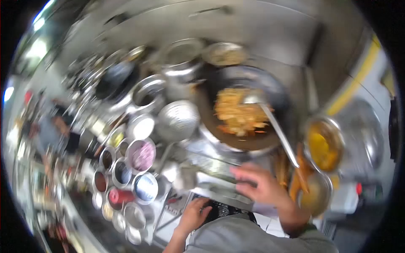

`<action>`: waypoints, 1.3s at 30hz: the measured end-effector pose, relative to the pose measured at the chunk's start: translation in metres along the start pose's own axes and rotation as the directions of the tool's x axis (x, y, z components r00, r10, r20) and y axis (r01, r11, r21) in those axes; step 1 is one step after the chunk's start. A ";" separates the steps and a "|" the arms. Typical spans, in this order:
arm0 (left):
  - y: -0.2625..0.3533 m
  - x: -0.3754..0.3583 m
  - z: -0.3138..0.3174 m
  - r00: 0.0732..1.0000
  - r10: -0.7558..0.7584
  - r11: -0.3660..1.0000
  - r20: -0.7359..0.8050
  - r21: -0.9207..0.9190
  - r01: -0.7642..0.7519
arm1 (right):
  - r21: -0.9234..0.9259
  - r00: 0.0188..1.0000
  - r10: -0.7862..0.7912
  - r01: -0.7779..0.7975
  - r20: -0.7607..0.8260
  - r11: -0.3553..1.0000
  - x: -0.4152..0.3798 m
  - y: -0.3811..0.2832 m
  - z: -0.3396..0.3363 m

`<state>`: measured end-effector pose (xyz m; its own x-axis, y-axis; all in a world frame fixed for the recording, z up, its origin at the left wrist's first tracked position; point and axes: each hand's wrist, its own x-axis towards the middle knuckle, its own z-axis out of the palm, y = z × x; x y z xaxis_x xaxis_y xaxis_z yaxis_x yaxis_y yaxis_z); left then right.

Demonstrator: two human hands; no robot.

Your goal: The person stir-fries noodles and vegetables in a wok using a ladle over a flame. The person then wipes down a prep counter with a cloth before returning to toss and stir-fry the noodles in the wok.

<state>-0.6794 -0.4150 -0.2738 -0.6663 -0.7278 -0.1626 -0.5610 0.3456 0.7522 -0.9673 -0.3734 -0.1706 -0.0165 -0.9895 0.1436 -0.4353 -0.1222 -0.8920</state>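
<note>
My right hand (258, 185) is in front of the wok, blurred, its fingers apart and nothing in them. Low in front of my body, my left hand (193, 216) has loosely bent fingers with a gap to the thumb, beside dark patterned cloth (225, 209). I see nothing held in it. The large dark wok (276, 90) contains a heap of orange-yellow shredded food (236, 111). A metal ladle (280, 135) rests with its bowl on the food, its wooden handle (302, 179) over the wok's right side, apart from my right hand.
Right of the wok are a bowl of yellow-orange liquid (324, 145) and a plastic jug with a red cap (346, 198). A perforated strainer (179, 121) lies left of it. Farther left are a bowl of chopped pinkish pieces (142, 156), several small containers and metal pots (149, 92).
</note>
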 end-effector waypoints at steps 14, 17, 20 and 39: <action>-0.086 -0.174 0.051 0.787 -0.596 0.802 -0.162 -0.066 0.594 | 0.194 0.591 0.217 -0.553 0.777 0.810 -0.065 0.099 0.223; -0.147 -0.248 0.091 0.672 -0.698 0.715 -0.247 -0.198 0.670 | 0.120 0.673 0.348 -0.545 0.653 0.830 -0.101 0.203 0.261; -0.192 -0.348 0.139 0.413 -0.896 0.441 -0.162 -0.224 0.869 | -0.054 0.716 0.583 -0.613 0.384 0.789 -0.185 0.413 0.285; -0.223 -0.503 0.231 0.252 -0.945 0.324 -0.208 -0.504 0.801 | -0.506 0.392 0.783 -0.605 0.483 0.615 -0.236 0.369 0.285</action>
<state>-0.3325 0.0102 -0.5073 0.4647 -0.6328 -0.6194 -0.4675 -0.7694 0.4353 -0.8674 -0.2070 -0.6557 0.0873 -0.5212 -0.8490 -0.7130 0.5625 -0.4186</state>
